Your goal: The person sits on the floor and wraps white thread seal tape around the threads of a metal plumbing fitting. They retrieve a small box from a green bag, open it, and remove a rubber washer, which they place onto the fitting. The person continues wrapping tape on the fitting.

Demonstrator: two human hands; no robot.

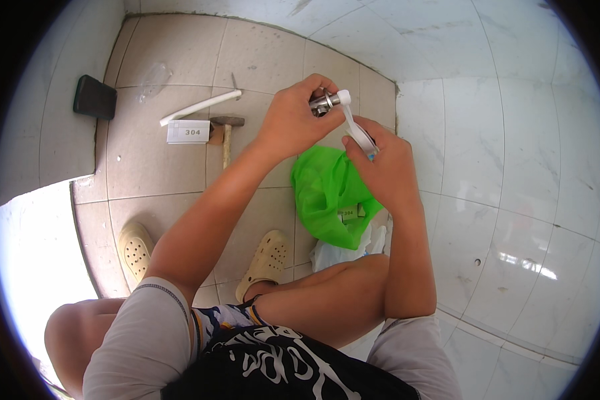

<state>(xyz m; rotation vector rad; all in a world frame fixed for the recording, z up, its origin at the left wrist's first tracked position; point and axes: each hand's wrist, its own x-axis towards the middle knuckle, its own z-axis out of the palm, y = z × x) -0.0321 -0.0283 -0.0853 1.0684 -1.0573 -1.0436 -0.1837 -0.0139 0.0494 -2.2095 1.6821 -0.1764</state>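
Single head-worn fisheye view, looking steeply down, close over raised forearms; tiled floor (180, 60) toward 12 o'clock, wall toward 3 o'clock.

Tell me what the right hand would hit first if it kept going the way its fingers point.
The right hand, holding the white tape roll, points up-left at the metal fitting in the left hand. It would probably meet that fitting first, though depth is unclear.

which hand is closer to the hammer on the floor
Left. The left hand, gripping a metal fitting, is just right of the hammer in the picture. The right hand, holding white tape, is farther right, over the green bag.
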